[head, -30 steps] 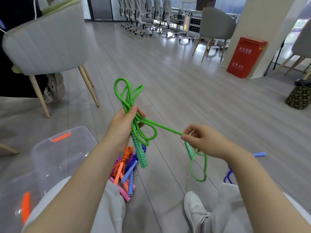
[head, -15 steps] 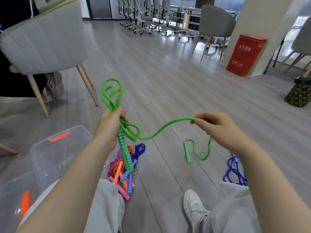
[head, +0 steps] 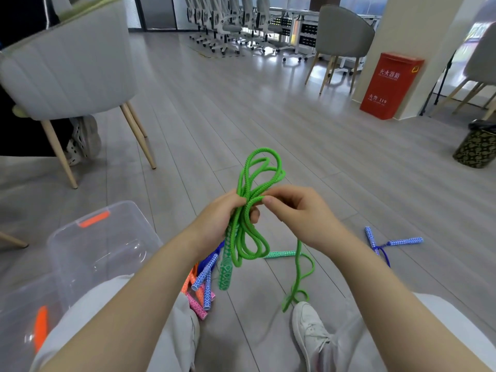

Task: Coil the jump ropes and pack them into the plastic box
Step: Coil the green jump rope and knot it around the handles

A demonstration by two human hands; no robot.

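**Green rope bunched upright between two hands**

Green jump rope [head: 257, 183] gathered into long loops, long axis running near to far, upper loops fanning up and away past the knuckles, lower loops hanging toward the floor. Gripped at mid-bundle by the left hand [head: 225, 218], fingers curled round the strands with the green patterned handle [head: 225, 267] dangling straight down below the palm, free end pointing at the near floor. Pinched at the same bundle by the right hand [head: 300, 213], thumb and fingertips closing on a strand just right of the left knuckles, hands almost touching. Trailing from under the right hand, a loose length of rope dropping down to the floor and ending in a small tangle just beside a white shoe [head: 308, 328]. Second green handle [head: 280, 254] lying flat on the floor, long axis left to right, partly hidden behind the hanging loops.

Below the left wrist, a heap of other jump ropes [head: 202, 285] with blue, orange and pink patterned handles on the wood floor [head: 268, 124]. Near left, a clear plastic box [head: 102, 245] with an orange latch, open top, beside the left knee. Right of the right forearm, a blue jump rope [head: 386, 244] on the floor, handles splayed. Wide bare floor beyond the hands; grey chair [head: 69, 68] far left, red cabinet [head: 390, 84] far right.
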